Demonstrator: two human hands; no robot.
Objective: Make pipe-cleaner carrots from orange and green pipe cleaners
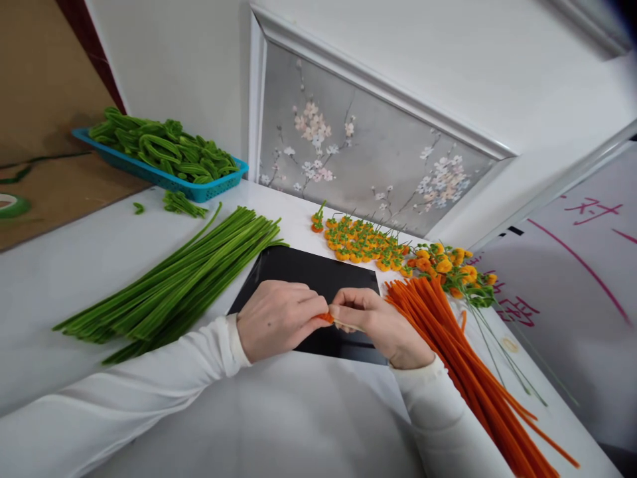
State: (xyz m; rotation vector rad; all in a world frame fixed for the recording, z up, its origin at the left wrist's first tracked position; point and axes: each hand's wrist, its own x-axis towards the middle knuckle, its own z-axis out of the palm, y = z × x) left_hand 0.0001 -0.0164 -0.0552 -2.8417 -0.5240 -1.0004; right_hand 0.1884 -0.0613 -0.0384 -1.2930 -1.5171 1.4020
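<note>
Both hands meet over a black rectangular board (298, 265). Between the thumb and fingers of my left hand (281, 318) is a short piece of orange pipe cleaner (325, 317), mostly covered by the fingers. My right hand (371, 322) is closed in a pinch at the end of that piece. A thin pale stick (350, 325) runs from the orange piece under my right fingers. Right of the board lies a bundle of long orange pipe cleaners (458, 358). On the left is a bundle of long green pipe cleaners (184, 285).
A blue basket (199, 191) of green looped pieces stands at the back left, with short green pieces (184, 204) before it. Small orange flowers (365, 242) with green stems stand in rows behind the board, beside a flower bunch (442, 262). Green tape (14, 206) lies far left.
</note>
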